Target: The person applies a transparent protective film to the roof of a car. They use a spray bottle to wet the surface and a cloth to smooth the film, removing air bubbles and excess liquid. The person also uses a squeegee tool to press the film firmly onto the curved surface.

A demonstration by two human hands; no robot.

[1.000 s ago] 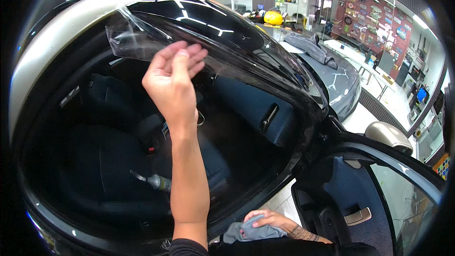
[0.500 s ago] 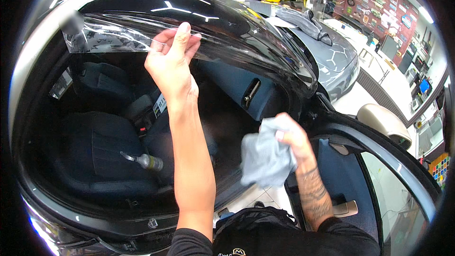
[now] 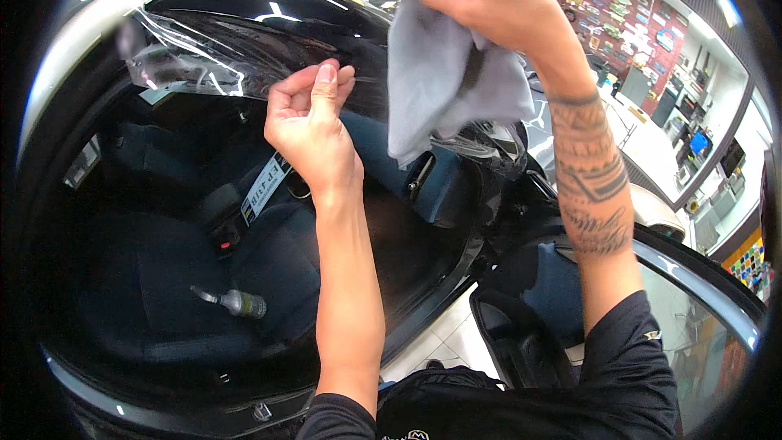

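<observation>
Black car roof [image 3: 326, 28] behind, grey cloth [image 3: 428, 65] (right hand [image 3: 497, 2]) hangs lengthwise downward.

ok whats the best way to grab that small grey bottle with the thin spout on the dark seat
Grip the small grey bottle around its thick, rounded body, probably from above: it lies on its side on the dark fabric seat, upper side exposed. Its thin spout points left, so coming in over the wider right end should avoid it.
</observation>
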